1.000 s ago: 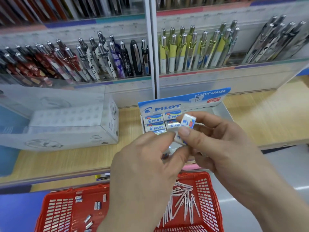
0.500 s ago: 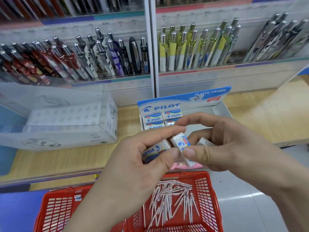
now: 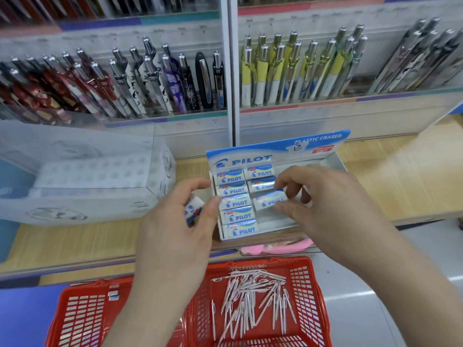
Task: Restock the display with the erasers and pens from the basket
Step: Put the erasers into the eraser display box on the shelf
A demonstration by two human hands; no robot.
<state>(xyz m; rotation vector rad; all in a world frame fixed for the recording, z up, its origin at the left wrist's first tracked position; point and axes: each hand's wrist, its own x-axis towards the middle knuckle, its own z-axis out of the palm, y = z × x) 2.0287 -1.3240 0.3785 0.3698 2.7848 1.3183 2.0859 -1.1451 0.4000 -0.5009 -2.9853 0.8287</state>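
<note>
Currently: right hand (image 3: 325, 206) pinches one eraser (image 3: 269, 201) between thumb and fingertips, slightly tilted, in the right column of the PILOT display box (image 3: 280, 149), just below the two erasers lying there. Cannot tell whether it rests on the box floor. Left hand (image 3: 175, 236) grips a second eraser (image 3: 194, 209), fingers curled round it, just beside the box's left wall. Left column: five erasers. Box sits on the wooden shelf (image 3: 400, 176). Below, red basket (image 3: 319, 296) holds a loose heap of white pens (image 3: 250, 294).
</note>
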